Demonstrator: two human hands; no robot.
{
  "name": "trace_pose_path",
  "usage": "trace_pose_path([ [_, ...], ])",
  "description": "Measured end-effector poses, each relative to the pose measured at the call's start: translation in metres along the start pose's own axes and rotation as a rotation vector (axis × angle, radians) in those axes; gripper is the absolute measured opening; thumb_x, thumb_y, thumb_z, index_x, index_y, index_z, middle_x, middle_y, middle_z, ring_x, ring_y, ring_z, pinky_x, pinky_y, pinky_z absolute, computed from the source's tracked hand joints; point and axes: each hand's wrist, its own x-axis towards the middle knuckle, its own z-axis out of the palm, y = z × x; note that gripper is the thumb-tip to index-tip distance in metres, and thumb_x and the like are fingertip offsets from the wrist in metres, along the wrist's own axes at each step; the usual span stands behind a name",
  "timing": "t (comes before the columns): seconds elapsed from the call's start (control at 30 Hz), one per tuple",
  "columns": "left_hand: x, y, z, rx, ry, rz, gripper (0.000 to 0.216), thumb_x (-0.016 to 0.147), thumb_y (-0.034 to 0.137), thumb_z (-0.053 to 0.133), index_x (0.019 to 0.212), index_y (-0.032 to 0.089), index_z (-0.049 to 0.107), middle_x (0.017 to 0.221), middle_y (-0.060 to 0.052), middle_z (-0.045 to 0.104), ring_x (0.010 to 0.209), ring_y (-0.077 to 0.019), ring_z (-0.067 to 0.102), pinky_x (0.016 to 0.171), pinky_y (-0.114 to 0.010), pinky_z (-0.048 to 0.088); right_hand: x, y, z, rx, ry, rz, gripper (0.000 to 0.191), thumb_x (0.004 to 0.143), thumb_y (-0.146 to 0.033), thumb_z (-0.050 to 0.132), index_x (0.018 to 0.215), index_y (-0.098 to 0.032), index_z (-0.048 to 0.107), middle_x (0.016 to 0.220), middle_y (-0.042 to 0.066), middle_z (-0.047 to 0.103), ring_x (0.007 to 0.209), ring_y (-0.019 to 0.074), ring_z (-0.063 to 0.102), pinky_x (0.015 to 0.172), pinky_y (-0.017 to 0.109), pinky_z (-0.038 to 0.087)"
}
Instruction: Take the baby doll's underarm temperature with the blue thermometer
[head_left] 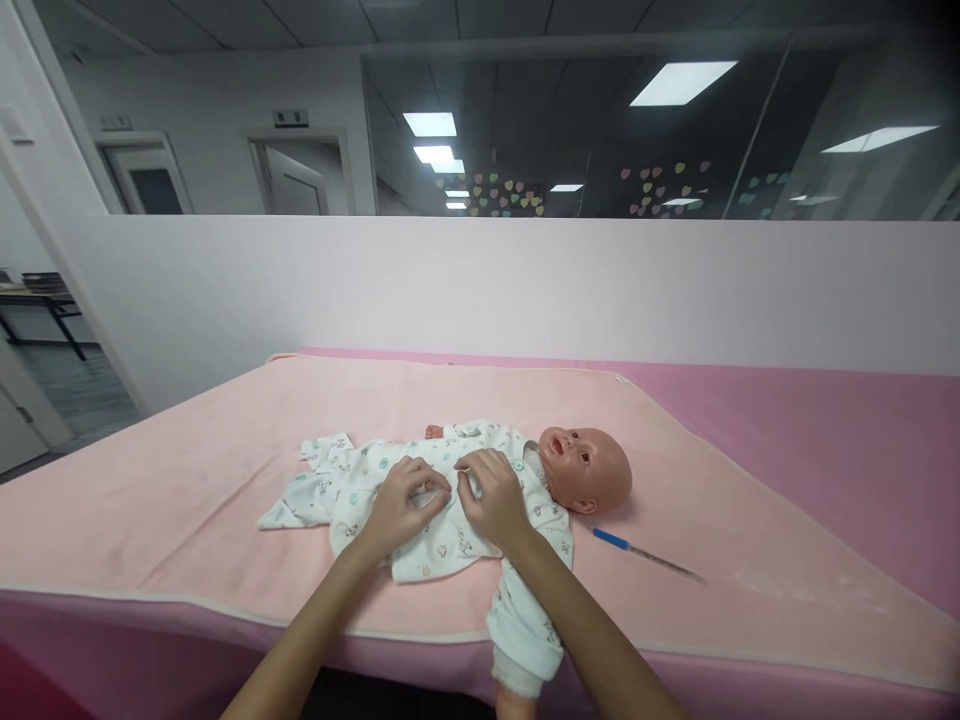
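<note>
Two bare hands, the left hand (409,505) and the right hand (493,500), work close together at the front of a white cloth top printed with small coloured figures (442,558). It lies spread over the trunk of a brown, smooth-looking baby doll (596,470), face up on a peach-pink blanket with a pale edge (210,470). The cloth looks light, soft and apt to crease; its free edge is best taken between thumb and fingertip, with little pull. The doll seems firm and slick at the head, so its clothed trunk should give the surer hold.

Both wrists bend inward, fingers curled, with each thumb brought near its forefinger and only a small gap left. Whether either pinch has cloth in it, I cannot tell. Near the doll's head lies a thin, blue-ended stick (645,553).
</note>
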Motion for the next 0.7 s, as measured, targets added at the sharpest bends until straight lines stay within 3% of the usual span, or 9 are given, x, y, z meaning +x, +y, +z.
trace_pose_path([
  [0.13,-0.002,0.001,0.0,0.157,0.004,0.081,0.01,0.076,0.028,0.052,0.079,0.022,0.059,0.076,-0.001,0.054,0.078,-0.017,0.047,0.075,-0.031,0.038,-0.007,-0.006,-0.018,0.015,0.152,0.017,0.018,0.077,-0.008,0.041,0.081,-0.019,0.054,0.077,0.004,0.059,0.076,0.0178,0.053,0.071,0.032,0.041],
  [0.3,-0.006,-0.003,0.003,0.224,0.037,0.153,0.009,0.077,0.026,0.05,0.074,0.02,0.055,0.074,-0.002,0.055,0.075,-0.0173,0.046,0.071,-0.031,0.038,-0.068,0.001,-0.082,-0.203,0.321,0.204,0.028,0.077,-0.006,0.035,0.09,-0.02,0.055,0.084,0.006,0.061,0.086,0.0202,0.054,0.08,0.037,0.042],
  [0.37,-0.006,-0.003,0.005,0.245,0.064,0.167,0.01,0.078,0.026,0.049,0.072,0.02,0.054,0.072,-0.002,0.055,0.073,-0.0174,0.045,0.07,-0.031,0.037,-0.1,0.017,-0.113,-0.446,0.287,0.366,0.029,0.077,-0.01,0.034,0.094,-0.018,0.057,0.089,0.009,0.062,0.087,0.0231,0.054,0.079,0.04,0.043],
  [0.5,-0.007,-0.004,0.007,0.252,0.095,0.192,0.01,0.079,0.023,0.047,0.072,0.019,0.052,0.071,-0.002,0.055,0.072,-0.0177,0.045,0.069,-0.031,0.037,-0.146,0.063,-0.161,-0.767,-0.009,0.569,0.027,0.076,-0.027,0.04,0.089,-0.017,0.063,0.107,0.014,0.058,0.101,0.0316,0.052,0.085,0.05,0.038],
  [0.6,-0.007,-0.005,0.006,0.237,0.105,0.204,0.01,0.079,0.022,0.047,0.071,0.019,0.052,0.07,-0.002,0.055,0.072,-0.0173,0.046,0.069,-0.031,0.037,-0.158,0.085,-0.18,-0.688,-0.168,0.616,0.027,0.077,-0.032,0.04,0.079,-0.019,0.064,0.105,0.012,0.06,0.102,0.0293,0.053,0.086,0.047,0.04],
  [0.7,-0.006,-0.007,0.006,0.231,0.115,0.212,0.011,0.079,0.022,0.046,0.07,0.02,0.052,0.07,-0.002,0.055,0.071,-0.0171,0.046,0.069,-0.031,0.037,-0.15,0.082,-0.188,-0.51,-0.174,0.647,0.029,0.079,-0.036,0.039,0.077,-0.02,0.063,0.103,0.011,0.06,0.101,0.0264,0.054,0.084,0.041,0.043],
])
